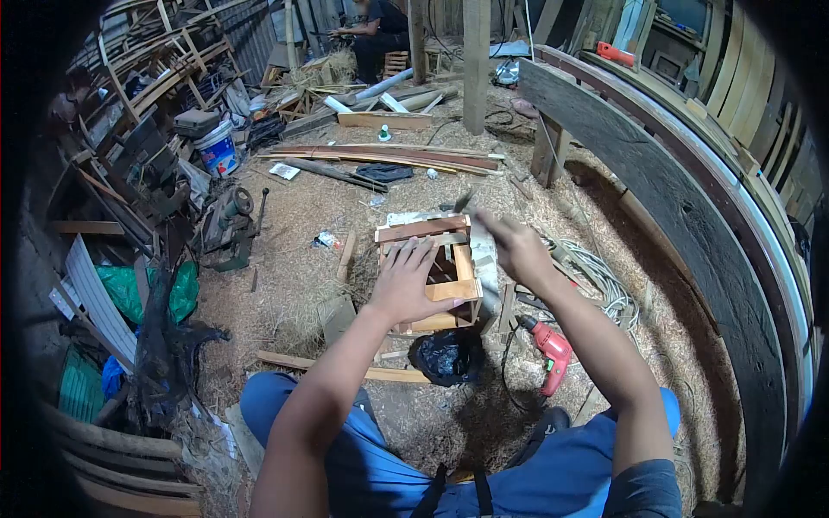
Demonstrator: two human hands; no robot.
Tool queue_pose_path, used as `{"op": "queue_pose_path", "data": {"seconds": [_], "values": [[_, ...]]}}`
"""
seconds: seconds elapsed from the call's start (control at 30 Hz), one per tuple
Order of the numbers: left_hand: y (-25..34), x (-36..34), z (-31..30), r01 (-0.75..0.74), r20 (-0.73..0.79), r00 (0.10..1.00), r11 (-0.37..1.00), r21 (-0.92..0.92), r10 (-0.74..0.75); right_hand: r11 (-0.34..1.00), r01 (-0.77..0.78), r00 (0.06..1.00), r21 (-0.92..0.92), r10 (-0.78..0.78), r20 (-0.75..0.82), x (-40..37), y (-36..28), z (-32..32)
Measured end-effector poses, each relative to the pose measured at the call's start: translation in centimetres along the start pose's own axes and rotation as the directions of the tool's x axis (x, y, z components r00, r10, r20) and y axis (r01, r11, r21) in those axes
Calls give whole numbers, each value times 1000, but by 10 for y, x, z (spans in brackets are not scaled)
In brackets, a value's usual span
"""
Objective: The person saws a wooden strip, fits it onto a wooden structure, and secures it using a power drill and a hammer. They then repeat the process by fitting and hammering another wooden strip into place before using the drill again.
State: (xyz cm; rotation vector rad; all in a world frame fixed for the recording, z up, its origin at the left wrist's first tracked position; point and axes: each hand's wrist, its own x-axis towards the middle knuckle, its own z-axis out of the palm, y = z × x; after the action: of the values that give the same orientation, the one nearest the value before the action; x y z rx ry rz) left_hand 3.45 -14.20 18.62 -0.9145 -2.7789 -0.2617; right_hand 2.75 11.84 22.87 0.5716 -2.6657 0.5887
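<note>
A small crate of wooden slats (465,262) stands on a pale block between my knees. My left hand (406,281) lies on its top left side with the fingers spread, pressing on the slats. To the right of the crate, my right hand (518,250) is raised and closed around a hammer (464,200), whose head shows blurred above the crate's top right corner. The handle is mostly hidden by the hand. Just below the crate sits a black plastic-lined container (446,356); what it holds is too dark to tell.
A red drill (553,352) lies by my right knee, near a coiled pale cable (609,281). A thick dark beam (691,203) curves along the right. Wooden strips (389,155) lie ahead. A vise (233,216) is at left. Another person (380,30) sits at the back.
</note>
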Motion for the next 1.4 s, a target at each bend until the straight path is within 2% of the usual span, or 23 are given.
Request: {"op": "queue_pose_path", "data": {"seconds": [0.03, 0.07, 0.2, 0.27, 0.33, 0.37, 0.4, 0.43, 0.47, 0.53, 0.57, 0.63, 0.67, 0.73, 0.83, 1.0, 1.17, 1.2, 1.27, 1.3, 1.33, 1.37, 1.4], "values": [[0, 0, 0, 3, 4, 1000, 1000, -7, -3, 983, -9, 967, -184, 55, 247, -3, -1, -1], [1, 1, 0, 1, 2, 1000, 1000, -5, -1, 998, 14, 991, -64, -6, 133, -8, 9, 14], [-1, 0, 1, 5, -72, 997, 992, -125, -14, 999, 2, 993, -34, 2, 119, -7, 1, 9], [-6, 1, 5, 4, -120, 992, 982, -191, -28, 995, -90, 979, -43, 96, 181, -6, -2, 7], [-22, 8, 18, 115, -315, 890, 833, -541, -328, 993, -104, 976, -48, 111, 187, -5, -3, 6], [-27, 6, 24, 114, -317, 890, 834, -540, -327, 991, -123, 972, -55, 131, 194, -6, -3, 5], [-33, 5, 29, 254, -333, 767, 735, -628, -549, 991, -122, 973, -55, 131, 192, -6, -2, 6], [-38, 4, 31, 361, -319, 596, 600, -714, -737, 992, -116, 975, -46, 122, 188, -6, 0, 7], [-45, 4, 38, 360, -321, 595, 601, -713, -737, 993, -108, 976, -38, 114, 184, -6, 0, 7], [-72, 6, 67, 251, -106, 512, 266, -931, -852, 994, -104, 977, -37, 109, 183, -5, 3, 12], [-88, 6, 83, 249, -109, 510, 268, -931, -853, 994, -102, 977, -36, 107, 184, -5, 4, 13], [-100, 9, 85, 239, 159, 541, -30, -970, -826, 994, -101, 978, -37, 106, 182, -5, 4, 13], [-102, 8, 89, 237, 157, 541, -29, -971, -826, 994, -105, 977, -38, 110, 182, -5, 3, 13], [-75, 8, 50, 259, 295, 496, -185, -948, -817, 995, -84, 982, -58, 92, 165, -7, 5, 16], [-80, 12, 60, 287, 239, 492, -103, -952, -837, 996, -56, 989, -64, 65, 131, -9, 7, 17], [-98, 13, 79, 287, 263, 504, -128, -949, -823, 997, -73, 989, -18, 74, 129, -9, 12, 21], [-99, 11, 69, 328, 327, 528, -167, -930, -784, 954, -50, 999, 295, 48, 13, -10, 15, 27], [-91, 11, 60, 346, 337, 538, -161, -924, -773, 954, -48, 999, 295, 46, 13, -12, 18, 33], [-90, 10, 56, 365, 347, 545, -156, -918, -763, 939, -57, 981, 339, 116, -158, -19, 26, 50], [-93, 12, 60, 431, 350, 556, -98, -897, -754, 939, -56, 981, 339, 115, -156, -22, 21, 49], [-96, 13, 65, 493, 356, 567, -40, -869, -743, 878, -201, 954, 434, 276, -117, -25, 17, 47], [-100, 12, 69, 493, 359, 566, -45, -869, -742, 788, -337, 902, 516, 428, -63, -28, 13, 44], [-103, 11, 72, 464, 381, 634, -63, -884, -674, 741, -339, 879, 580, 469, -86, -33, 27, 59]]}}
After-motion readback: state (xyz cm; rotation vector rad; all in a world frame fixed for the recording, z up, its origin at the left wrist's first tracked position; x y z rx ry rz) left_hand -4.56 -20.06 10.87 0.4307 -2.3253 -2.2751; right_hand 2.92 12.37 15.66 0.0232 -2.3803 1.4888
